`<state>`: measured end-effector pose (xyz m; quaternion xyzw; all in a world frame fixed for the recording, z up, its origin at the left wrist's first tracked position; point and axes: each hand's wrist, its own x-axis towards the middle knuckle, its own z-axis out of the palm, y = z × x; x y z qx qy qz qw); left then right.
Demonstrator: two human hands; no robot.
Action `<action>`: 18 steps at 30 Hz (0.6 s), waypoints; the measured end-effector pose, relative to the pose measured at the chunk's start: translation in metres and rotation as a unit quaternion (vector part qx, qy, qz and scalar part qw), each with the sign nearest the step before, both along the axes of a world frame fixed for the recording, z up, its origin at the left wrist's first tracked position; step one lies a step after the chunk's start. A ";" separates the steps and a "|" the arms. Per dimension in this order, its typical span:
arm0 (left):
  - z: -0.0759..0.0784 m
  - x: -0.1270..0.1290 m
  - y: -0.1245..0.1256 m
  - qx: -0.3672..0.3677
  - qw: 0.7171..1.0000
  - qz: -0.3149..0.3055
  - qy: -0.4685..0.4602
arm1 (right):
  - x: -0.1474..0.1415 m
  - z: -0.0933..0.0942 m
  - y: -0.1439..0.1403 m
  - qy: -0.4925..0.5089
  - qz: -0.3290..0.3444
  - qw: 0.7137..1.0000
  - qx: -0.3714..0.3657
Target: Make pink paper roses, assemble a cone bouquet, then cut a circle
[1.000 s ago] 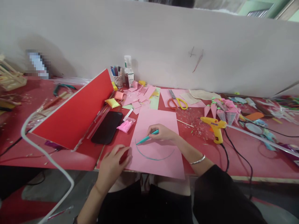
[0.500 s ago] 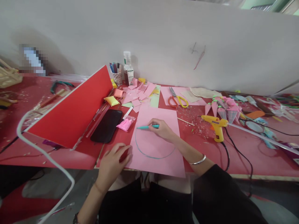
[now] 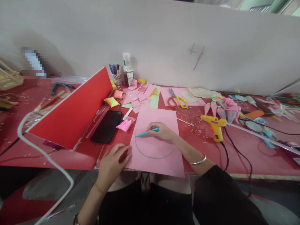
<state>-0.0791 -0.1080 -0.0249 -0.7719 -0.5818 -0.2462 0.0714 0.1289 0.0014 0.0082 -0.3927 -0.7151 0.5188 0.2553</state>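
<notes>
A teal pen [image 3: 147, 132] is pinched in the right hand [image 3: 164, 132], its long axis pointing left with the tip on the pink sheet [image 3: 156, 142], whose near-left edge is pressed flat by the left hand [image 3: 112, 166].
</notes>
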 end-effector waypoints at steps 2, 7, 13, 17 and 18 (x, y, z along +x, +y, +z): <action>0.001 0.001 0.000 0.001 1.000 0.001 0.000 | -0.002 -0.003 0.000 -0.006 -0.034 0.999 0.006; 0.002 0.001 -0.001 0.004 1.000 -0.001 -0.004 | -0.003 -0.008 0.009 -0.003 -0.174 0.979 0.110; -0.001 0.000 -0.001 0.007 1.000 -0.001 -0.012 | 0.003 -0.007 0.010 0.023 -0.148 0.985 0.088; 0.000 0.000 -0.001 -0.008 1.000 0.006 -0.016 | 0.003 -0.009 0.006 -0.007 -0.064 0.995 0.073; 0.000 0.000 -0.001 -0.011 1.000 0.009 -0.018 | 0.002 -0.010 0.005 -0.020 -0.061 0.995 0.077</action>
